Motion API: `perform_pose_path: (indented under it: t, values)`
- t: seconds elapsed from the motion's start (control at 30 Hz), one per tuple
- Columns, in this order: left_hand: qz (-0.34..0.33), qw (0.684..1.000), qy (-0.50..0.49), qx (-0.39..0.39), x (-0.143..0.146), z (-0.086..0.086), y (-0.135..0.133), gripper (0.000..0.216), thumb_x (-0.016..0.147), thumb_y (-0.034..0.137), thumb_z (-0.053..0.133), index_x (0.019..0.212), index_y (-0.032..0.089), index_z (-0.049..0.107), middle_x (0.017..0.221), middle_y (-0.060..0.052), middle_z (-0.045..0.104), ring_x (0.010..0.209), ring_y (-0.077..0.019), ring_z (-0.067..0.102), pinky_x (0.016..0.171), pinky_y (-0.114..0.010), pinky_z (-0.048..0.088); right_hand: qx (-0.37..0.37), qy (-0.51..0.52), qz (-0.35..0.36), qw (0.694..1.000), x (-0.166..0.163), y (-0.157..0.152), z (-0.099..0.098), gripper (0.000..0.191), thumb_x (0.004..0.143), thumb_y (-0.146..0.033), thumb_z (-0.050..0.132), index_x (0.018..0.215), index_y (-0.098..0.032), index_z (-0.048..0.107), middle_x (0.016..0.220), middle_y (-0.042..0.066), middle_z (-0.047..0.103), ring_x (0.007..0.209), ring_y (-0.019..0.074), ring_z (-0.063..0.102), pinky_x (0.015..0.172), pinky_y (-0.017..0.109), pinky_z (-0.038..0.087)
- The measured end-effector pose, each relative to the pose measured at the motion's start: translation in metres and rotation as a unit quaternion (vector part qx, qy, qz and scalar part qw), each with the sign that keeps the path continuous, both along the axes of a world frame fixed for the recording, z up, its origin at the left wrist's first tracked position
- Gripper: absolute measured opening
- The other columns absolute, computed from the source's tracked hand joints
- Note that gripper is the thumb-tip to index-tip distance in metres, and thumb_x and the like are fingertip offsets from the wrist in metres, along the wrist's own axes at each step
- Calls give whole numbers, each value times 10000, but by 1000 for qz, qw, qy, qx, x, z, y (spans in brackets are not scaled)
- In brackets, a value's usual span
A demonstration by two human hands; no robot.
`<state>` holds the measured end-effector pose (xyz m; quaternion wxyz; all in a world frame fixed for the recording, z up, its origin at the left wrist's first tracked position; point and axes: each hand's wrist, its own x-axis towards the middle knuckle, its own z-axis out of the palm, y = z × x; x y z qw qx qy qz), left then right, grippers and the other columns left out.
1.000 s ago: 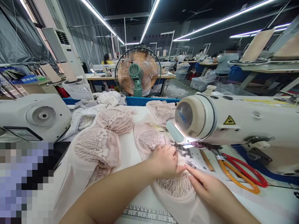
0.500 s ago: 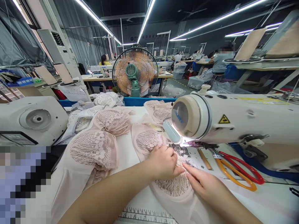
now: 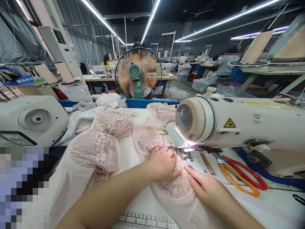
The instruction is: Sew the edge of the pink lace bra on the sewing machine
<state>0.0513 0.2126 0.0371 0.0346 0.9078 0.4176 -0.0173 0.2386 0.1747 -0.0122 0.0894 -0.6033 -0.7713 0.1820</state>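
Observation:
A pale pink lace bra (image 3: 175, 188) lies under the needle end of a white sewing machine (image 3: 228, 119), one cup beyond my hands and one nearer to me. My left hand (image 3: 163, 163) is closed on the bra's middle, its fingers curled over the fabric and their tips partly hidden. On the near cup's upper right edge, my right hand (image 3: 202, 181) pinches the lace between thumb and forefinger. The machine's lamp lights the needle area, where the needle itself is hard to make out.
More lace bras (image 3: 95, 151) lie to the left, with white ones behind. Scissors with red and orange handles (image 3: 238, 181) rest right of my right hand. A printed ruler scale (image 3: 145, 220) runs along the front. A large fan (image 3: 138, 73) stands beyond the table.
The view has shifted slightly, so the near table items sit a little further left. Both hands keep their hold on the bra, with little visible movement against it.

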Motion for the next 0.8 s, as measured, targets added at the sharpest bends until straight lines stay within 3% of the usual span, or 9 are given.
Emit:
perform_pose_path:
  t: [0.2,0.43,0.8]
  values:
    - [3,999,-20,47,-2,-8,2,482,862,490,417,1131,124,578,1144,-105,544,1066,-264,451,903,-443,383,15,-2,-9,1000,0,2,-4,540,872,-310,242,1284,-132,541,1171,96,655,1014,283,641,707,362,550]
    - [32,998,-21,46,-3,-7,3,478,862,477,421,1110,105,591,1063,-118,573,1063,-274,458,922,-443,368,26,1,-16,1000,-2,7,-3,505,867,-323,281,1264,-187,563,1142,62,674,998,275,650,743,376,551]
    - [87,993,-32,66,-4,-7,7,396,861,434,462,1045,124,626,1066,-118,580,1061,-270,471,918,-449,378,-14,-11,33,999,16,2,0,494,911,-408,258,1260,-235,561,1208,34,640,1081,234,604,850,362,529]
